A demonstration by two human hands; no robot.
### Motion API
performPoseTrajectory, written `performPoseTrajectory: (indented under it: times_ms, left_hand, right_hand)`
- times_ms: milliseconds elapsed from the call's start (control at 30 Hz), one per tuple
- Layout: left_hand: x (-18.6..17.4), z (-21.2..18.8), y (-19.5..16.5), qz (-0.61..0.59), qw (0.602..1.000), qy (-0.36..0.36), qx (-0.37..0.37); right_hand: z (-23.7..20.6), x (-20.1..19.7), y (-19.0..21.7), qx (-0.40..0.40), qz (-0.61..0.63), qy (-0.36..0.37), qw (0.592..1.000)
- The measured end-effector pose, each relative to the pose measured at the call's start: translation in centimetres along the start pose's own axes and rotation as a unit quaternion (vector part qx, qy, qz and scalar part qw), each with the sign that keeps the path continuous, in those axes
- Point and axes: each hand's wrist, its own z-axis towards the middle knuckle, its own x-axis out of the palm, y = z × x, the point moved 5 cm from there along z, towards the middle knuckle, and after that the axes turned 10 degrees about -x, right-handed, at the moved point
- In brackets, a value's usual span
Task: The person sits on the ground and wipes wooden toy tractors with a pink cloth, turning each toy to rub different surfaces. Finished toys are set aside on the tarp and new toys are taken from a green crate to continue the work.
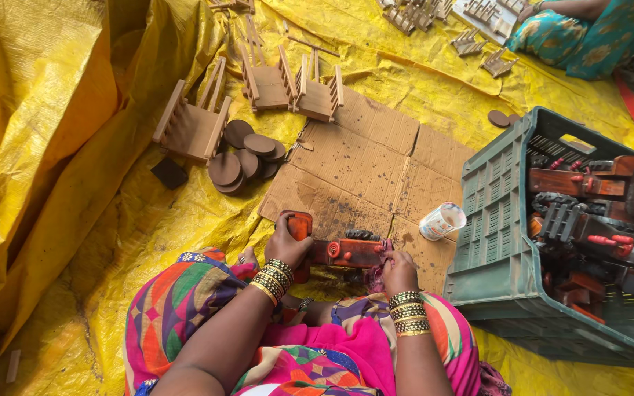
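**A:** Head view, looking straight down. What's nearest to you?

**B:** Your lap, in bright patterned cloth, and both forearms with stacked bangles. Your left hand (285, 246) is wrapped around the rounded red end of a wooden toy vehicle (346, 251). Your right hand (399, 273) has its fingers curled on the toy's other end, with a bit of pink cloth under it. The toy lies crosswise between your hands, on the near edge of a flattened cardboard sheet (376, 165).

**A:** And just past that?

**B:** A small white cup (442, 221) lies tipped on the cardboard's right corner, near a green plastic crate (497, 242) holding more red-brown toy parts. Everything sits on a yellow tarp (75, 183).

**A:** Further out?

**B:** To your left, a pile of dark wooden discs (247, 152) lies beside an unpainted wooden frame (194, 121); two more wooden frames (291, 84) stand at the cardboard's far edge. At the top right, another person in a teal garment (588, 37) sits near small wooden pieces (471, 40).
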Motion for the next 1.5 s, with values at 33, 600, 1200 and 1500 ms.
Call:
performPoseTrajectory:
  times_ms: [33,600,1200,1500]
  left_hand:
    - [0.0,-0.1,0.1,0.001,1.0,0.001,-0.002]
    - [0.9,0.8,0.7,0.018,1.0,-0.002,0.0]
    - [0.3,3.7,1.8,0.228,0.966,0.118,0.022]
    - [-2.0,3.2,2.5,0.125,0.987,0.023,0.097]
  right_hand:
    - [-0.2,0.0,-0.3,0.008,-0.012,0.019,1.0]
    - [3.1,0.2,0.7,0.059,0.084,-0.018,0.995]
    - [1.0,-5.0,-3.7,0.098,0.336,-0.08,0.933]
    - [1.7,-6.0,-3.5,0.17,0.244,-0.167,0.94]
